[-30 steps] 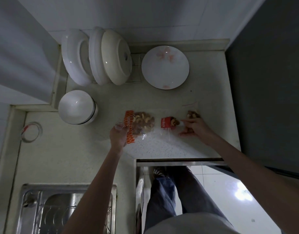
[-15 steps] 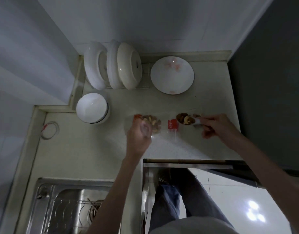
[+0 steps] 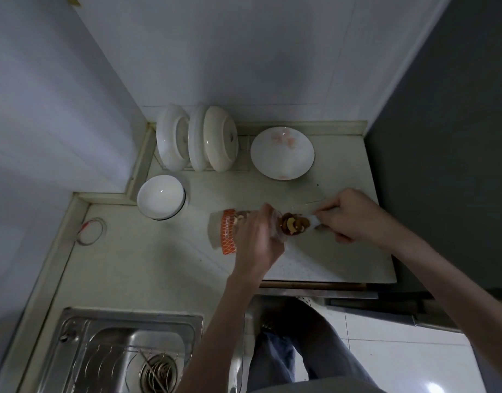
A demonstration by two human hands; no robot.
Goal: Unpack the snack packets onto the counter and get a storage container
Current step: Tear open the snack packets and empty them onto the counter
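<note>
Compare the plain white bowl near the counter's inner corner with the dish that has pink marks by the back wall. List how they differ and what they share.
The white bowl is plain inside; the pink-marked dish carries faint pink patches. The bowl looks smaller and deeper; the dish is wider and shallower. The bowl sits nearer the sink, the dish by the back wall, beside the plates standing on edge. Both are round, white, open side up and empty.

A small home kitchen: a pale speckled stone counter holds a stainless steel sink, white ceramic plates standing on edge, a white round bowl and pale tiled walls.
</note>
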